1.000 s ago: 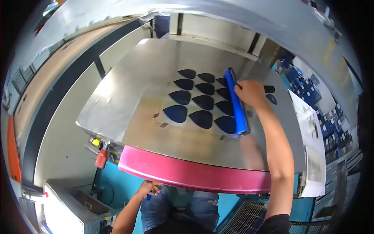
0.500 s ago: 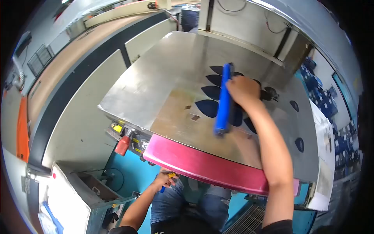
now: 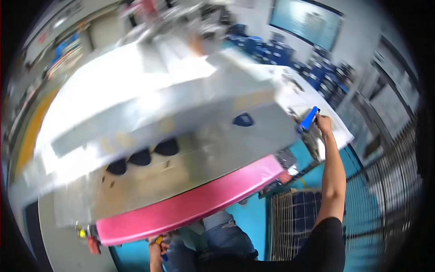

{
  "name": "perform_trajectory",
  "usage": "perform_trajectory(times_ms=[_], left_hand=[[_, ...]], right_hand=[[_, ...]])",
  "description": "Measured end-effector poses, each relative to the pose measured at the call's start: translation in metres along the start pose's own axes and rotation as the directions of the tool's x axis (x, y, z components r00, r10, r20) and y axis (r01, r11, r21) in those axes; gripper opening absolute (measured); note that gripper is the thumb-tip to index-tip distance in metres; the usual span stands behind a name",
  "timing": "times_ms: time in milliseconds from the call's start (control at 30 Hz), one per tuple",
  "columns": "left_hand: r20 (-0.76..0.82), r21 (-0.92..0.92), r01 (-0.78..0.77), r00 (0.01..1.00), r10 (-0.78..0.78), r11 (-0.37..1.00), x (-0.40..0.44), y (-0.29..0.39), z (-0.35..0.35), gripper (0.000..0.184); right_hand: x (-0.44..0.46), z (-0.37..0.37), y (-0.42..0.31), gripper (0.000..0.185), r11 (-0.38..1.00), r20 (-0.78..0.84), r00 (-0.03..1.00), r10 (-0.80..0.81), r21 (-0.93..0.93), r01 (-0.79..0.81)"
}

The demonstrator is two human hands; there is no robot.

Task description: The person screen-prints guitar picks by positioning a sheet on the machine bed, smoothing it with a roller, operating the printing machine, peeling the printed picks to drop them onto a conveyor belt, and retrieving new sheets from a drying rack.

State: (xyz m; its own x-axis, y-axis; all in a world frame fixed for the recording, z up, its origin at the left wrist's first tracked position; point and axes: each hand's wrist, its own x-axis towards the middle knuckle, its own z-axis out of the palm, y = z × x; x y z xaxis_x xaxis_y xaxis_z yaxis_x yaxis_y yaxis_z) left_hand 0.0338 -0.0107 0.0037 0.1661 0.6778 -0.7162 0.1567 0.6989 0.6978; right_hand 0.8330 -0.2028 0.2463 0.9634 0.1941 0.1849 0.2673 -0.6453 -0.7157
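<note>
My right hand is closed on the handle of a blue roller, over the white side table at the right. Below the pink front edge, near my lap, my left hand is wrapped round a small yellow and blue tool. Three dark pointed pieces lie in a row on the metal plate, partly hidden by a blurred frame above. Another dark piece lies farther right on the metal.
A large pale frame spans the metal plate, blurred. Stacks of dark blue items stand at the back right. A wire rack stands at the lower right, and a red-handled part at the lower left.
My view has swung right. My right hand has carried the blue roller off the dark pieces to the side table. The pale frame now covers much of the plate. My left hand still grips its tool.
</note>
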Motion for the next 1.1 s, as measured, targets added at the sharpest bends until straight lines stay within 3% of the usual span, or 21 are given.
perform_trajectory(times_ms=[67, 100, 133, 233, 300, 333, 367, 400, 433, 500, 567, 667, 700, 733, 767, 800, 833, 900, 967, 1033, 1100], left_hand=[[0.000, 0.118, -0.020, 1.000, 0.020, 0.993, 0.003, -0.007, -0.001, 0.024], [-0.030, 0.056, -0.033, 0.999, 0.034, 0.998, 0.002, -0.014, 0.000, 0.022], [-0.003, 0.019, -0.069, 0.998, 0.069, 0.997, -0.016, 0.001, 0.011, 0.020], [0.022, 0.084, -0.084, 0.996, 0.083, 0.993, -0.023, 0.006, 0.024, 0.019], [-0.015, 0.196, -0.038, 0.999, 0.041, 0.980, -0.035, 0.021, 0.046, 0.020], [-0.053, 0.252, -0.003, 0.998, 0.017, 0.968, -0.050, 0.037, 0.075, 0.021], [-0.091, 0.318, 0.034, 0.996, -0.005, 0.947, -0.062, 0.052, 0.091, 0.023], [0.018, 0.330, -0.049, 0.999, 0.045, 0.943, -0.027, 0.015, 0.069, 0.023], [0.140, 0.344, -0.125, 0.987, 0.081, 0.931, 0.021, -0.023, 0.049, 0.024], [0.269, 0.234, -0.118, 0.962, 0.052, 0.965, 0.042, -0.032, 0.064, 0.027], [0.345, 0.230, -0.131, 0.938, 0.045, 0.964, -0.004, -0.010, 0.113, 0.025], [0.378, 0.365, -0.082, 0.923, -0.067, 0.927, -0.030, 0.004, 0.155, 0.023], [0.371, 0.424, -0.059, 0.922, -0.114, 0.904, -0.031, 0.000, 0.158, 0.023], [0.450, 0.407, -0.167, 0.892, -0.038, 0.898, -0.004, -0.020, 0.147, 0.023], [0.449, 0.410, -0.165, 0.893, -0.041, 0.897, -0.004, -0.020, 0.148, 0.023], [0.457, 0.412, -0.166, 0.888, -0.045, 0.896, -0.004, -0.022, 0.153, 0.022], [0.458, 0.426, -0.166, 0.887, -0.054, 0.890, -0.010, -0.019, 0.156, 0.022], [0.418, 0.515, -0.146, 0.903, -0.098, 0.845, -0.026, -0.012, 0.165, 0.019], [0.467, 0.557, -0.173, 0.874, -0.134, 0.812, -0.045, -0.005, 0.171, 0.018], [0.498, 0.561, -0.223, 0.860, -0.110, 0.797, -0.036, -0.012, 0.167, 0.018], [0.558, 0.582, -0.303, 0.824, -0.100, 0.755, -0.045, -0.013, 0.172, 0.018]], right_hand=[[0.032, -0.040, 0.099, 0.043, 0.991, -0.174, 0.985, -0.020, -0.132, -0.003], [0.040, -0.053, 0.124, 0.043, 0.979, -0.234, 0.971, -0.049, -0.203, 0.000], [0.027, -0.069, 0.119, 0.039, 0.855, -0.267, 0.957, -0.115, -0.518, -0.042], [0.006, -0.079, 0.064, 0.042, 0.791, -0.064, 0.998, -0.020, -0.611, -0.023], [0.022, -0.045, 0.059, 0.037, 0.731, -0.037, 0.993, -0.108, -0.680, 0.055], [0.028, -0.024, 0.054, 0.033, 0.763, -0.079, 0.993, -0.082, -0.646, 0.011], [0.022, -0.009, 0.056, 0.031, 0.753, -0.160, 0.957, -0.243, -0.653, 0.082], [-0.017, -0.019, 0.007, 0.035, 0.768, -0.144, 0.973, -0.179, -0.639, 0.047], [-0.017, -0.017, 0.015, 0.046, 0.867, -0.181, 0.955, -0.234, -0.483, 0.121], [-0.045, -0.009, 0.039, 0.040, 0.917, -0.543, 0.739, -0.399, -0.214, 0.337], [-0.119, -0.015, 0.074, 0.030, 0.902, -0.616, 0.693, -0.375, -0.071, 0.426], [-0.278, -0.020, 0.146, 0.022, 0.936, -0.418, 0.854, -0.312, -0.289, 0.200], [-0.326, -0.010, 0.199, 0.020, 0.916, -0.366, 0.869, -0.332, -0.344, 0.206], [-0.383, -0.018, 0.230, 0.023, 0.936, -0.256, 0.956, -0.140, -0.349, 0.043], [-0.439, -0.019, 0.268, 0.019, 0.898, -0.296, 0.954, 0.045, -0.406, -0.168], [-0.492, -0.024, 0.314, 0.014, 0.875, -0.346, 0.917, 0.200, -0.357, -0.326], [-0.542, -0.038, 0.339, 0.012, 0.730, -0.406, 0.858, 0.314, -0.474, -0.492], [-0.620, -0.068, 0.367, 0.017, 0.505, -0.578, 0.652, 0.490, -0.421, -0.753], [-0.679, -0.099, 0.387, 0.019, 0.350, -0.647, 0.513, 0.565, -0.375, -0.859], [-0.695, -0.117, 0.375, 0.024, 0.427, -0.579, 0.629, 0.518, -0.462, -0.777], [-0.689, -0.116, 0.363, 0.045, 0.607, -0.323, 0.852, 0.411, -0.600, -0.521]])
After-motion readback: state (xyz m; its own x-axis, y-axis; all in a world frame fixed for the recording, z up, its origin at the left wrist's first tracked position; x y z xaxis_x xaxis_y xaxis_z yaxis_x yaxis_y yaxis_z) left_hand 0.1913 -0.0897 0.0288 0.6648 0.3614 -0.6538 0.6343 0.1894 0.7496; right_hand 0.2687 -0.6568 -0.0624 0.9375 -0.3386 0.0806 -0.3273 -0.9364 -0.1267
